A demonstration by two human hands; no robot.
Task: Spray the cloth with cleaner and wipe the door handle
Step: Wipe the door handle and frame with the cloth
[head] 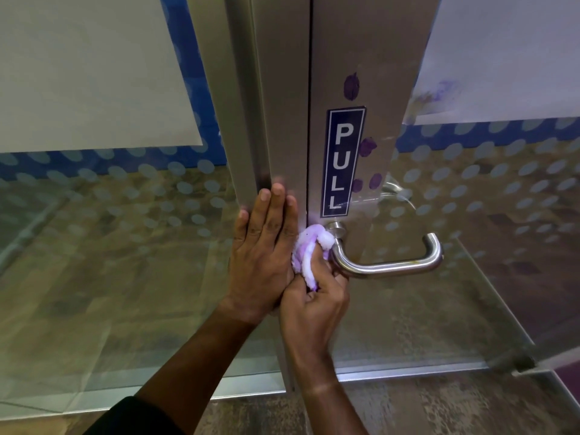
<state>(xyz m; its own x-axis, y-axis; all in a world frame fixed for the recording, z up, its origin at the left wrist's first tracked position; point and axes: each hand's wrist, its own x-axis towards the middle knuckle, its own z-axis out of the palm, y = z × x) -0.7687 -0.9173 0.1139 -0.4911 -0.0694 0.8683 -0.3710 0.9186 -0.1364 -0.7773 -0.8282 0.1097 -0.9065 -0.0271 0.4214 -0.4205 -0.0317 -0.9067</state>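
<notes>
Our right hand [314, 296] pinches the bunched cloth [309, 254] against the handle [389, 265] at its root, just under the PULL sign [342, 161]; our left hand [266, 243] lies flat, fingers together, left of the handle. Rubbing only there could leave the bar unwiped, or drag purple dye across it

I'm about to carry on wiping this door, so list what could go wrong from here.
1. The cloth in the right hand only touches the handle near its base, so the long bar and far bend could get missed.
2. The cloth looks stained purple and may spread colour onto the metal.
3. The left hand presses flat beside the door gap; fingers could get pinched if the door moves.
</notes>
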